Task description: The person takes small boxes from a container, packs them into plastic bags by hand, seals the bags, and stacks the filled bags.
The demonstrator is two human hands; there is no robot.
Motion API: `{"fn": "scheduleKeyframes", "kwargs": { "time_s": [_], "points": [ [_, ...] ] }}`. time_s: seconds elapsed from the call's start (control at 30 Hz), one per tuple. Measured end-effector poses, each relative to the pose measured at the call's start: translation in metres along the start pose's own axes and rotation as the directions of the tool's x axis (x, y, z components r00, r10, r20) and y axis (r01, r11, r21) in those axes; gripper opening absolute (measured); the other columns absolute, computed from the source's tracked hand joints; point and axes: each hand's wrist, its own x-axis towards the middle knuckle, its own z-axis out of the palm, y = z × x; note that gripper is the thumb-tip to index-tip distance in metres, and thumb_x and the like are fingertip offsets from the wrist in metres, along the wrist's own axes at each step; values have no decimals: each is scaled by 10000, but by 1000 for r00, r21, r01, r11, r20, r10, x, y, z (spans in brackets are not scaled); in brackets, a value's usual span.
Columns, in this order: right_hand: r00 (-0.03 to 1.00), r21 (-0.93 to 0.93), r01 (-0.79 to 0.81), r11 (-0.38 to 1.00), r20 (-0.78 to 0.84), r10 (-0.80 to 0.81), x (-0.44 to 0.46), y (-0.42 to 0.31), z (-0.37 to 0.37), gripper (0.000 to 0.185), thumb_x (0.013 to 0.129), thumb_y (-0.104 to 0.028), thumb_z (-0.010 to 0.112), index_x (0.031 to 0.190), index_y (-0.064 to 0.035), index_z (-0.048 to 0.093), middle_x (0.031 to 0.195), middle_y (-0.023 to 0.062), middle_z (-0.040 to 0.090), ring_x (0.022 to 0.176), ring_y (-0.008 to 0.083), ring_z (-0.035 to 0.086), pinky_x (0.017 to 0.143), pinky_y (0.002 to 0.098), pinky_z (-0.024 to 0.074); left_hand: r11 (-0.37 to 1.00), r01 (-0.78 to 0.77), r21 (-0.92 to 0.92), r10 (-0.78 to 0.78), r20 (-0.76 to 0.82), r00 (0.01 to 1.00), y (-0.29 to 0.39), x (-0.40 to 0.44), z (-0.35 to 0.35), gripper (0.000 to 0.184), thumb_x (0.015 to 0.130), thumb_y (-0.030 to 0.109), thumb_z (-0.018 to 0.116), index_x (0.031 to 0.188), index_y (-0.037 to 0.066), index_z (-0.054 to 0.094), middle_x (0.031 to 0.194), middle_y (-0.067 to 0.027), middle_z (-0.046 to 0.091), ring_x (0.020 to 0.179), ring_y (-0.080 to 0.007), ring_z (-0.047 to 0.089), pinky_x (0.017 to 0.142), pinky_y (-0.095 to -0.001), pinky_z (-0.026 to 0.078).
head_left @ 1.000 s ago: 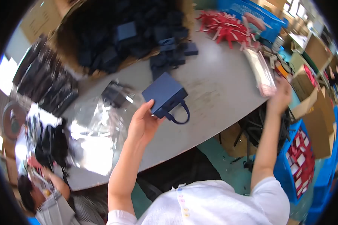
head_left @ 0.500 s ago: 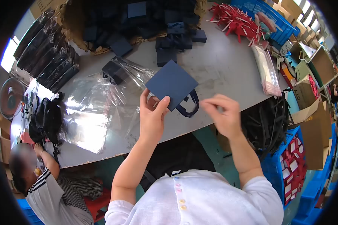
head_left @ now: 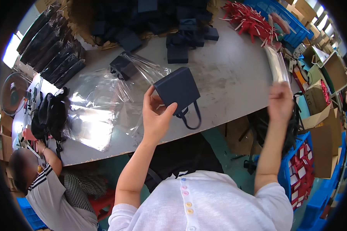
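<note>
A dark blue box [head_left: 178,87] with a ribbon loop hanging from its lower right side is held up over the grey table [head_left: 227,77]. My left hand [head_left: 157,115] grips it at its lower left, thumb in front and fingers behind. Out to the right, my right hand [head_left: 280,103] is blurred by motion near the table's edge, beside a bundle of clear plastic sleeves [head_left: 277,66]. Whether its fingers hold anything cannot be made out.
Dark boxes fill a large carton [head_left: 85,23] at the back. Clear plastic bags [head_left: 92,119] lie left, near wrapped black stacks [head_left: 52,46]. Red ribbons [head_left: 250,21] lie back right. A blue crate [head_left: 285,177] stands right. A co-worker [head_left: 54,192] sits lower left.
My right hand has moved from beside the box's ribbon loop out to the right, towards the plastic sleeves. The box has tilted in my left hand.
</note>
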Motion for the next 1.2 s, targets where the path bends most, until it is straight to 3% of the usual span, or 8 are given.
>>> {"fn": "scheduleKeyframes", "kwargs": {
  "time_s": [0.2, 0.23, 0.3, 0.37, 0.5, 0.6, 0.7, 1.2],
  "points": [
    [614, -852, 2, 523, -412, -674, -59, -221, -290, 130, 923, -202, 640, 838, -103, 641, 692, -30, 511, 613, 76, 483, 551, 229, 386, 993, 83, 79, -86, 43, 995, -5, 8, -33, 624, 785, 0, 722, 1353, -27, 466, 1028, -86, 584, 944, -159, 613, 841, -285, 530],
    [684, -744, -653, -146, -495, -537, -110, -220, -299, 164, 917, -191, 570, 807, -87, 632, 711, 31, 563, 620, 158, 539, 551, 305, 431, 994, 84, 68, -87, 37, 996, -6, 9, -38, 624, 785, 0, 722, 1353, -27, 466, 1028, -86, 584, 944, -159, 613, 841, -285, 530],
    [862, -304, 365, -880, -247, 443, -217, -149, -304, 229, 801, -212, 581, 910, -35, 677, 941, 179, 669, 860, 303, 649, 733, 438, 507, 993, 117, 28, -118, 28, 993, -9, 13, -45, 579, 813, 28, 708, 1344, -26, 486, 1072, -92, 600, 955, -149, 607, 846, -276, 515],
    [8, -743, 303, -597, -625, 781, -286, -50, -240, 539, 781, -329, 683, 1270, -112, 614, 1208, 203, 629, 1107, 322, 605, 973, 418, 462, 989, 150, 8, -150, 67, 986, -11, 19, -49, 562, 829, 44, 699, 1347, -15, 492, 1078, -89, 604, 957, -151, 606, 846, -279, 509],
    [-638, -962, 273, 22, -164, 753, -150, 76, -13, 414, 822, -295, 729, 1123, -17, 673, 1155, 128, 678, 1067, 245, 629, 936, 386, 480, 978, 191, 78, -205, 273, 940, -11, 32, -49, 477, 860, 85, 684, 1312, 15, 548, 1079, -78, 618, 962, -162, 601, 853, -287, 492],
    [384, -956, -291, 26, -92, 919, -19, 78, 35, 175, 853, -183, 679, 955, -43, 704, 903, 70, 725, 738, 154, 688, 647, 284, 544, 947, 43, 320, -202, 485, 851, -25, 43, -45, 436, 837, 99, 696, 1258, 40, 601, 1129, -114, 620, 961, -236, 628, 867, -322, 492],
    [910, -965, 219, -141, 150, 386, 90, 188, 48, 516, 867, -398, 643, 1207, -13, 596, 1129, 218, 654, 1058, 316, 633, 906, 392, 493, 884, -75, 462, -268, 631, 728, -52, 64, -24, 387, 809, 112, 703, 1186, 53, 639, 1180, -139, 603, 1022, -310, 617, 881, -364, 496],
    [923, -849, 319, -421, 177, 343, 149, 212, 41, 1066, 598, -329, 838, 1449, -120, 232, 1294, 313, 481, 1209, 431, 498, 1039, 398, 400, 519, -373, 769, 353, 205, 913, -2, -20, -104, 341, 699, -15, 712, 1032, 34, 658, 1109, -131, 615, 1072, -357, 568, 896, -426, 477]
  ]
}}
